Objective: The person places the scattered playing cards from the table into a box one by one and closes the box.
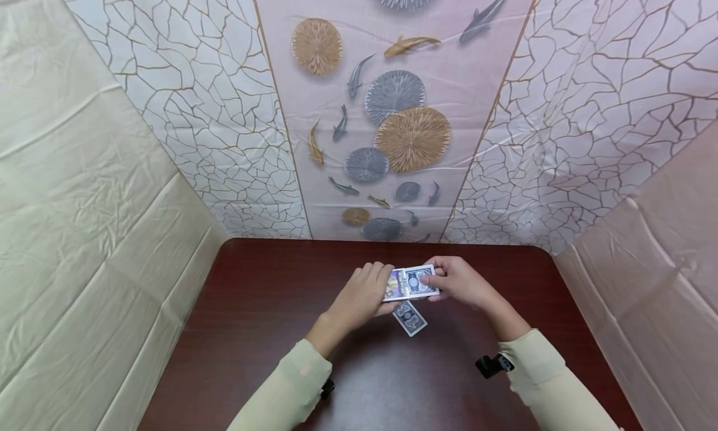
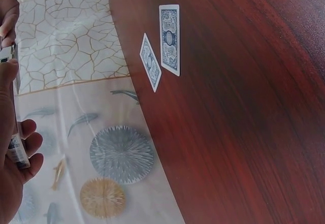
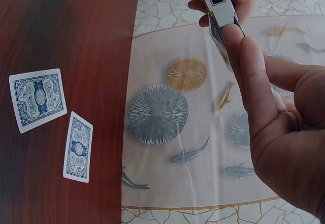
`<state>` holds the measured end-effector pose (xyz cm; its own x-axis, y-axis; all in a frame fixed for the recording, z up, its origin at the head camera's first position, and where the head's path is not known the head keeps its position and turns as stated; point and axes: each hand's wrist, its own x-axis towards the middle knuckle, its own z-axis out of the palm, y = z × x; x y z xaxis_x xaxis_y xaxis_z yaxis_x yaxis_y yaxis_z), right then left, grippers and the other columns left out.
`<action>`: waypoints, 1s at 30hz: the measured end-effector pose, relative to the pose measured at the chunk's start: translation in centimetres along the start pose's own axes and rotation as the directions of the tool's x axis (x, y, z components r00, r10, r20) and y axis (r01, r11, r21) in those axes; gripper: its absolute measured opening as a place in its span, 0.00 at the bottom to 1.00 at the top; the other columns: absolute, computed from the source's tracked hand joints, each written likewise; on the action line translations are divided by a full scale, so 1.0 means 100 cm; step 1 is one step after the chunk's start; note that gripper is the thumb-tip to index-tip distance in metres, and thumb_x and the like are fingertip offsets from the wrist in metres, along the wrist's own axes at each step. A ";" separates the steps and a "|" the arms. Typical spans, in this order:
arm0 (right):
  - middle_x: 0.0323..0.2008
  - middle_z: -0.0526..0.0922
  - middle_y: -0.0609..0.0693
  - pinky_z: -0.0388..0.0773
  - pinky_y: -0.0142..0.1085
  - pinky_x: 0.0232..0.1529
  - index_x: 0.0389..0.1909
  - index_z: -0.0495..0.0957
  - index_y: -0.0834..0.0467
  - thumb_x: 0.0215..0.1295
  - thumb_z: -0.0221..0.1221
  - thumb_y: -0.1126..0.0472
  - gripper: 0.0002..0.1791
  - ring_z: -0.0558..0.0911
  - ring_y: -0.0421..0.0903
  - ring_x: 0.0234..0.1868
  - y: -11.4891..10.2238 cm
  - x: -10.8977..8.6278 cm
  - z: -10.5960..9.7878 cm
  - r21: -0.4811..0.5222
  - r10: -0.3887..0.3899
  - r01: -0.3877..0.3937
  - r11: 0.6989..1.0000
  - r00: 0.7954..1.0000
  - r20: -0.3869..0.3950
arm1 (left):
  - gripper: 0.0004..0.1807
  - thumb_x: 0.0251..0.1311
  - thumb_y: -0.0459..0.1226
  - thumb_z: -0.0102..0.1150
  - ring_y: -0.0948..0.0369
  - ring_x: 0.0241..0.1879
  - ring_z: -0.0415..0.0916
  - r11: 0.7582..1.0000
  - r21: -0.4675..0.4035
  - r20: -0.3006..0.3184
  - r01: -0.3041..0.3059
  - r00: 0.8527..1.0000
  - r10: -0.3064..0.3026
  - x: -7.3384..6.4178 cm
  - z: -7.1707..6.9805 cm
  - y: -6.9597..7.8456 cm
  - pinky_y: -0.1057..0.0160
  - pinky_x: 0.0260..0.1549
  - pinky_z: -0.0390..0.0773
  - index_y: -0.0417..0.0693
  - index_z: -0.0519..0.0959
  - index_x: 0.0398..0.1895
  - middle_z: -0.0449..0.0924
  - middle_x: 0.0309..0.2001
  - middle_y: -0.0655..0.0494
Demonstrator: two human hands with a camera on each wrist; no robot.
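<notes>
Both hands hold a card pack (image 1: 415,283) above the tabletop (image 1: 241,331), centred between its left and right edges and closer to the far edge than the forearms are. The left hand (image 1: 361,296) grips the pack's purple-and-gold end, fingers over it; the right hand (image 1: 459,281) pinches the blue card-back end, thumb on top. How the two ends join cannot be told.

One blue-backed card (image 1: 410,319) lies face down just nearer the person than the pack. Both wrist views show two such cards on the wood, just beside each other and turned at different angles, with a strip of wood between them and the far edge.

A patterned cloth (image 1: 364,207) rises along that edge, between its rounded corners. A pale left drape (image 1: 101,281) and a right drape (image 1: 645,269) stand along the side edges, leaving broad stretches of wood for moving sideways from either hand.
</notes>
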<state>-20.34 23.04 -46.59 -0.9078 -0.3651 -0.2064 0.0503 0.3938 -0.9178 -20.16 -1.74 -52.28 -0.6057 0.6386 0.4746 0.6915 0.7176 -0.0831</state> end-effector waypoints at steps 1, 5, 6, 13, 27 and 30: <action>0.39 0.87 0.59 0.87 0.46 0.39 0.54 0.75 0.73 0.75 0.57 0.66 0.15 0.89 0.51 0.38 0.001 0.000 0.000 0.006 -0.001 0.001 1.000 1.000 0.004 | 0.39 0.57 0.60 0.68 0.56 0.39 0.75 1.000 0.002 0.002 0.000 1.000 0.000 0.000 0.000 0.000 0.59 0.35 0.75 0.40 0.72 0.60 0.78 0.45 0.51; 0.42 0.85 0.58 0.87 0.40 0.41 0.59 0.72 0.76 0.79 0.49 0.65 0.18 0.87 0.45 0.39 0.005 0.002 -0.004 0.113 0.014 -0.018 0.993 0.999 0.036 | 0.39 0.59 0.62 0.65 0.57 0.39 0.74 1.000 0.027 0.014 -0.002 1.000 0.001 -0.001 -0.001 -0.002 0.60 0.35 0.75 0.41 0.72 0.60 0.78 0.44 0.51; 0.43 0.85 0.58 0.87 0.40 0.43 0.60 0.70 0.77 0.80 0.47 0.66 0.19 0.87 0.45 0.40 0.006 0.002 -0.005 0.155 0.013 -0.020 0.988 0.999 0.051 | 0.39 0.59 0.62 0.65 0.57 0.39 0.74 1.000 0.028 0.013 -0.001 1.000 0.001 -0.001 -0.001 -0.002 0.60 0.35 0.75 0.40 0.72 0.60 0.78 0.44 0.51; 0.43 0.84 0.55 0.85 0.40 0.48 0.59 0.67 0.79 0.78 0.50 0.68 0.18 0.88 0.45 0.42 0.014 0.005 -0.007 0.331 0.038 -0.059 0.942 0.997 0.069 | 0.41 0.57 0.61 0.68 0.56 0.39 0.75 1.000 0.000 -0.011 0.007 1.000 -0.007 -0.002 -0.001 -0.005 0.59 0.36 0.76 0.39 0.72 0.60 0.78 0.45 0.50; 0.34 0.88 0.48 0.87 0.38 0.40 0.46 0.79 0.69 0.70 0.62 0.68 0.09 0.88 0.41 0.35 0.019 0.013 0.006 0.280 0.056 -0.044 0.959 0.998 -0.035 | 0.40 0.58 0.61 0.67 0.56 0.39 0.75 1.000 0.005 -0.013 0.007 1.000 -0.007 0.000 0.001 -0.005 0.60 0.35 0.75 0.40 0.73 0.60 0.78 0.45 0.51; 0.34 0.88 0.49 0.87 0.39 0.40 0.45 0.80 0.69 0.70 0.63 0.67 0.09 0.88 0.41 0.33 0.020 0.014 0.008 0.253 0.046 -0.030 0.967 0.997 -0.058 | 0.40 0.57 0.61 0.67 0.56 0.39 0.75 1.000 -0.003 -0.010 0.010 1.000 -0.010 0.000 0.001 -0.004 0.60 0.35 0.75 0.39 0.73 0.60 0.78 0.45 0.50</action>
<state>-21.13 22.64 -49.01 -0.9271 -0.2970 -0.2288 0.1815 0.1783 -0.9671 -20.48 -2.05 -52.37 -0.6086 0.6284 0.4844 0.6865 0.7232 -0.0756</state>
